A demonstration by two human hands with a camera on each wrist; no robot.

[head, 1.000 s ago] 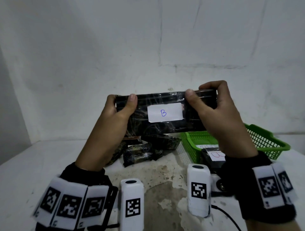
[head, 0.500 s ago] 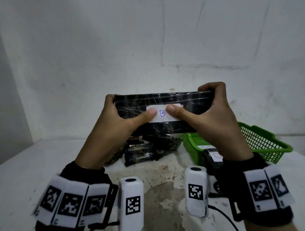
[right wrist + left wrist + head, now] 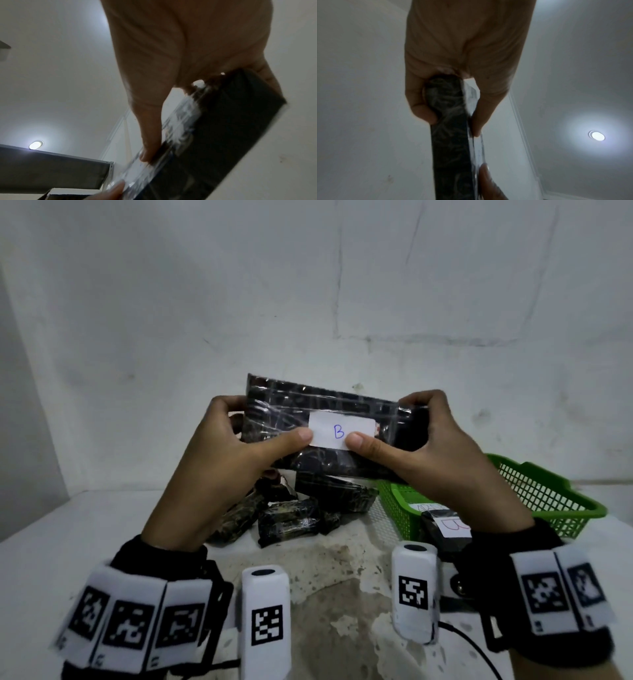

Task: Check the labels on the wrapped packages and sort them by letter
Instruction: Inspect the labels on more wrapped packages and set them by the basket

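A flat black package (image 3: 281,416) wrapped in clear film is held up in front of the wall, tilted down to the right. Its white label (image 3: 339,433) reads B. My left hand (image 3: 233,453) grips the package's left end, thumb on the label's left edge. My right hand (image 3: 418,446) grips the right end, thumb on the label's lower right. The left wrist view shows the package (image 3: 450,135) edge-on between the left hand's (image 3: 453,119) fingers and thumb. In the right wrist view the right hand's (image 3: 171,135) thumb presses the shiny face of the package (image 3: 205,142).
Several dark wrapped packages (image 3: 287,518) lie piled on the white table (image 3: 68,535) under my hands. A green mesh basket (image 3: 548,494) stands at the right. A black package with a red-lettered label (image 3: 452,529) sits at the basket's near edge.
Both thumbs slid inward from the package's top corners onto the label. The package has dropped a little and tilted, its right end lower than before.
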